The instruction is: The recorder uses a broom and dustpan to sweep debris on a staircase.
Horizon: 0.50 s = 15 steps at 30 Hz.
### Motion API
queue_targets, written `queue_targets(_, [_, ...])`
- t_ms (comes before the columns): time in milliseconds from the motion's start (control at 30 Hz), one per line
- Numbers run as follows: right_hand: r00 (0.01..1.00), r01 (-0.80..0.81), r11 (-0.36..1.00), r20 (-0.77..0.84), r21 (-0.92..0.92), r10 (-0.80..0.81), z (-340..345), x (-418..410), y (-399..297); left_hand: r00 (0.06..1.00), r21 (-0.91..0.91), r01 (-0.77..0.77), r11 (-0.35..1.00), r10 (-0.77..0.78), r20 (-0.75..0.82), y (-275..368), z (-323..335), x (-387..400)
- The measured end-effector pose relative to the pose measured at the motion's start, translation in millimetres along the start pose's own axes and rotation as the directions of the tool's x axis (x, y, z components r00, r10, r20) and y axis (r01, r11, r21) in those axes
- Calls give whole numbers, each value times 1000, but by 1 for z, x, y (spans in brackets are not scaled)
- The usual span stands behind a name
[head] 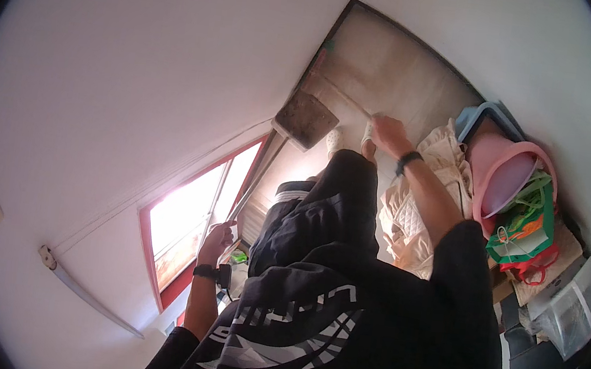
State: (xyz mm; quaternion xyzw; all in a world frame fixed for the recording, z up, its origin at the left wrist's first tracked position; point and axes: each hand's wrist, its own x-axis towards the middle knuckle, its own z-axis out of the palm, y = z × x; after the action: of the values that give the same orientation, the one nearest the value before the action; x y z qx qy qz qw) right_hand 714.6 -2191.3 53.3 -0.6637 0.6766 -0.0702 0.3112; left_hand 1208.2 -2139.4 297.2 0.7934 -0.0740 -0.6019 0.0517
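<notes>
My left hand [216, 242] grips the long thin handle of a dustpan [308, 123]. The pan rests on the floor beside the wall, with dark dirt or debris in it. Around a thin broom stick [350, 99], my right hand [390, 135] is closed. This stick slants toward a blurred pink and green broom head [317, 62] along the wall's dark baseboard, just beyond the pan. The bristles are too blurred to make out clearly. Both wrists wear dark bands.
Pale floor [398, 54] runs up to dark baseboards in a corner. At right are quilted cream fabric [407, 213], a pink basin [537, 152], a blue basin [469, 119] and a green bag [532, 241]. A red-framed window [199, 212] is at left. My light clogs [334, 141] stand near the pan.
</notes>
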Motion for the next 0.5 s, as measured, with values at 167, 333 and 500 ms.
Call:
queue_targets(167, [992,-119,993,47,14,118,50,27,-19,999,57,32,998,-31,-27,9,15,-10])
queue_targets(333, [974,-199,980,114,8,197,55,-9,17,995,41,44,998,-40,-87,-1,10,-3])
queue_targets(500, [951,-238,958,161,-158,263,10,-67,106,994,-22,33,999,-35,-102,-24,-6,5])
